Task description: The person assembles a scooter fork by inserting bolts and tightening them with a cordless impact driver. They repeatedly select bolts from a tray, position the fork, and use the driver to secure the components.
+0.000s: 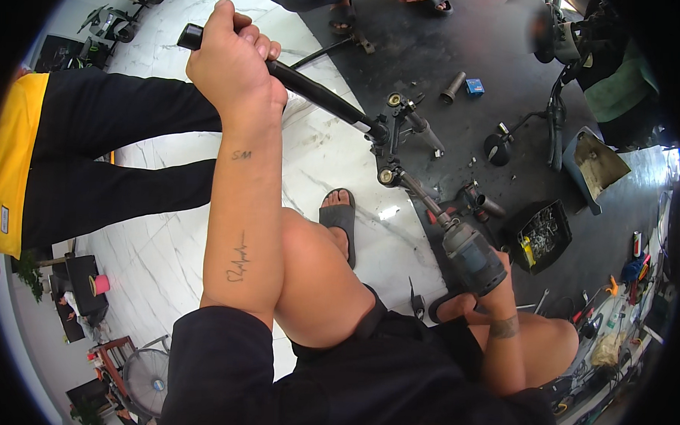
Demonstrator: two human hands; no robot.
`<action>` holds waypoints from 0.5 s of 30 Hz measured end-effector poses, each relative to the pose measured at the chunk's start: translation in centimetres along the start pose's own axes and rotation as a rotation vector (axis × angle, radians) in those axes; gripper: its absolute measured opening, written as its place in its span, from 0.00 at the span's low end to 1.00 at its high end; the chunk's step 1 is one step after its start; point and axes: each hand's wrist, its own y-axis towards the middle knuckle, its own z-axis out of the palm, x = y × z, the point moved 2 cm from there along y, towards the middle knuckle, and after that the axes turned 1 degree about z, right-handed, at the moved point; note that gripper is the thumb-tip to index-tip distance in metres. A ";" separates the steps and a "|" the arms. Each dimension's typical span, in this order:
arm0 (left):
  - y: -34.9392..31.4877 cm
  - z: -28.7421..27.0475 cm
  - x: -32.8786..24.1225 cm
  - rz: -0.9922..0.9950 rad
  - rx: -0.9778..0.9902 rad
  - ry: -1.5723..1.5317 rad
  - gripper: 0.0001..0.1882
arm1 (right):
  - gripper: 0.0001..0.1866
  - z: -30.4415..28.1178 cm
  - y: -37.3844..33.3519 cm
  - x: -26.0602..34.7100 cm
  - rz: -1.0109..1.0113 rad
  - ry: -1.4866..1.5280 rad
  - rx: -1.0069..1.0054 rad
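My left hand (233, 59) is closed around the upper part of a long black tube (321, 98), which slants down to the right. At its lower end the tube joins a metal fork clamp (387, 135) with two round openings. From one of these sides hangs a short silver leg (425, 129). My right hand (500, 291) grips a dark grey impact wrench (473, 255), its fingers partly hidden behind the body. A slim metal shaft (419, 189) runs from the wrench's nose to the clamp's nearer opening; whether it turns is not visible.
On the black mat (345, 70) lie a metal tube (453, 87), a small blue box (474, 87) and a black tray of screws (541, 238). Loose tools (607, 297) crowd the right side. A person in black trousers (133, 123) stands at the left; another's feet show at the top.
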 end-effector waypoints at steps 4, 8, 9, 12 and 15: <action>-0.4 0.4 -0.2 0.030 0.045 0.007 0.14 | 0.13 -0.2 -0.7 0.4 0.127 0.120 -0.026; -1.4 1.5 0.6 0.116 0.055 -0.066 0.16 | 0.10 1.8 -2.7 0.2 0.528 0.621 -0.060; -1.4 1.5 0.5 0.085 0.065 -0.059 0.16 | 0.10 2.3 -3.2 0.0 0.568 0.667 -0.055; -1.5 1.9 0.6 0.096 0.070 -0.046 0.14 | 0.09 2.2 -3.7 -1.6 0.514 0.579 -0.070; -1.9 1.7 0.3 0.110 0.098 -0.066 0.14 | 0.12 0.0 -2.9 -4.3 0.415 0.261 -0.063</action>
